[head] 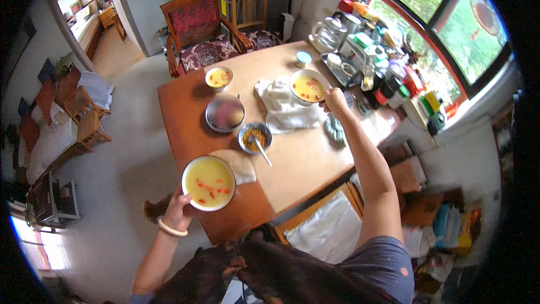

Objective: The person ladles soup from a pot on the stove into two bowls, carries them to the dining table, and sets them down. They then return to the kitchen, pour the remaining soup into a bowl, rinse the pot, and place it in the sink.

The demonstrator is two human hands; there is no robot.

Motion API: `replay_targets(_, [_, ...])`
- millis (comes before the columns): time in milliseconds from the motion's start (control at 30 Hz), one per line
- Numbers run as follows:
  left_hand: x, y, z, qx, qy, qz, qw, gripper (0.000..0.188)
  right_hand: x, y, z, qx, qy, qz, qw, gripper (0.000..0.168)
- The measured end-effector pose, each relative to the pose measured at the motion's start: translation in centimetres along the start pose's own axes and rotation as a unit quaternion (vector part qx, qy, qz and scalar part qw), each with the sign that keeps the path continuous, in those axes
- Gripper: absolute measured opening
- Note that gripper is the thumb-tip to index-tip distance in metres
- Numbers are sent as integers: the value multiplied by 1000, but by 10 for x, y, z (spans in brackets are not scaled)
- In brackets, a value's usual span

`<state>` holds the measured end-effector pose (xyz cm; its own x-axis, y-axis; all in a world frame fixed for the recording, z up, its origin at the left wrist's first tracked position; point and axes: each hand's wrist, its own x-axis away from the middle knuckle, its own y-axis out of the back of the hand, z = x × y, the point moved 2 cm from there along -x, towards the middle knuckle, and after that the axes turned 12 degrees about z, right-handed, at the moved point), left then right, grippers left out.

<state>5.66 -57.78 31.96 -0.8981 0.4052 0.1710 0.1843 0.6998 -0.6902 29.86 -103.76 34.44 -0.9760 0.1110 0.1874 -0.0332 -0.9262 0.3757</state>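
My left hand [180, 210] grips a white-rimmed bowl of yellow soup [208, 183] dotted with red berries, held above the table's near left corner. On the far right, my right hand [336, 100] holds the rim of a second bowl of yellow soup [309, 86], over or beside a crumpled white cloth [287, 112]. A smaller bowl of the same soup [219, 77] stands near the far left edge. Between them are a bowl with blurred contents [225, 113] and a blue-rimmed bowl of brown food [255, 137] with a white spoon [264, 153] in it.
Along the window side stand a glass kettle [330, 33], a metal tray [337, 69] and many bottles [390, 93]. A blue-lidded jar [303, 58] sits at the back of the wooden table [303, 160]. A red-backed armchair [198, 29] stands beyond. A wooden chair with a pale cover [327, 228] is close by.
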Motion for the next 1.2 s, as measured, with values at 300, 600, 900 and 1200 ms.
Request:
replay_targets(300, [-102, -10, 15, 45, -12, -100, 994, 70, -227, -7, -31, 8, -19, -21, 1000, 28])
replay_targets(600, [-168, -18, 15, 45, 4, -91, 995, 72, -338, -46, -120, -61, -95, -69, 991, 24])
replay_targets(900, [-198, -25, 21, 6, 49, -42, 998, 67, -284, -16, -75, 102, -19, -17, 994, 46])
replay_targets(1200, [-225, -32, 60, 4, 132, 50, 990, 59, 54, -75, -25, -46, -84, 310, 946, 46])
